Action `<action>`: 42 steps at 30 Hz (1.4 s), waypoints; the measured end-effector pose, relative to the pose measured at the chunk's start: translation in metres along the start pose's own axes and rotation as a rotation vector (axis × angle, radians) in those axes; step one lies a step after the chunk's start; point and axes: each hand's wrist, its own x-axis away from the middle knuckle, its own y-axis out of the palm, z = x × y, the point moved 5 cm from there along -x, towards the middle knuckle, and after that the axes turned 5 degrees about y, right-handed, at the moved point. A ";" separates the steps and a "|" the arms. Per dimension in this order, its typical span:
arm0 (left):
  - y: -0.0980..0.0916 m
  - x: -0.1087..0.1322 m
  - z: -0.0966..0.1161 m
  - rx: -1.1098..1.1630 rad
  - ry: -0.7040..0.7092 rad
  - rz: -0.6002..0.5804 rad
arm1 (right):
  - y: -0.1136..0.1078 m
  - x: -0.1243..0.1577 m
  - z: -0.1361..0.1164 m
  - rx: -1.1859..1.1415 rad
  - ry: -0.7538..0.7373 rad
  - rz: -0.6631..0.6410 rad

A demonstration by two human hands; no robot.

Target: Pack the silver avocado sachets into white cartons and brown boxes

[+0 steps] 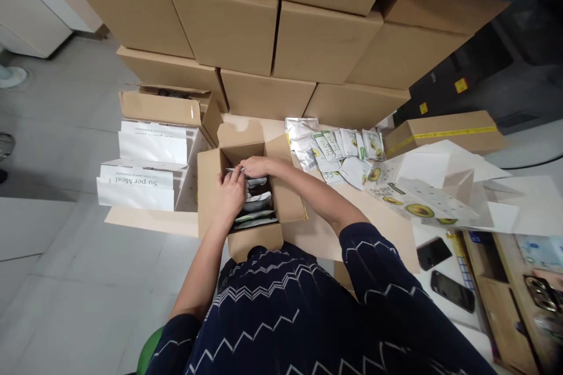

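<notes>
In front of me stands an open cardboard box with its flaps folded out. Several flat pouches stand on edge in a row inside it. Over the box's far left part is my left hand, its fingers bent onto the top edge of a silvery pouch. My right hand reaches in from the right and pinches the same pouch's edge. The fingers of both hands nearly meet there. Most of that pouch is hidden by the hands and the box wall.
A pile of printed pouches lies on the table right of the box. Beyond it are white avocado-print cartons and two phones. White "Super Meal" boxes stand at the left. Stacked brown cartons form a wall behind.
</notes>
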 end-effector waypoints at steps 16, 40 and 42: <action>0.004 0.002 -0.001 0.078 -0.034 -0.003 | 0.086 0.197 0.190 -0.641 1.000 1.002; 0.001 0.003 0.001 0.065 -0.045 0.018 | 0.081 0.196 0.216 -1.138 0.801 1.361; 0.001 0.004 0.001 0.067 -0.041 0.018 | 0.072 0.191 0.207 -1.278 0.681 1.289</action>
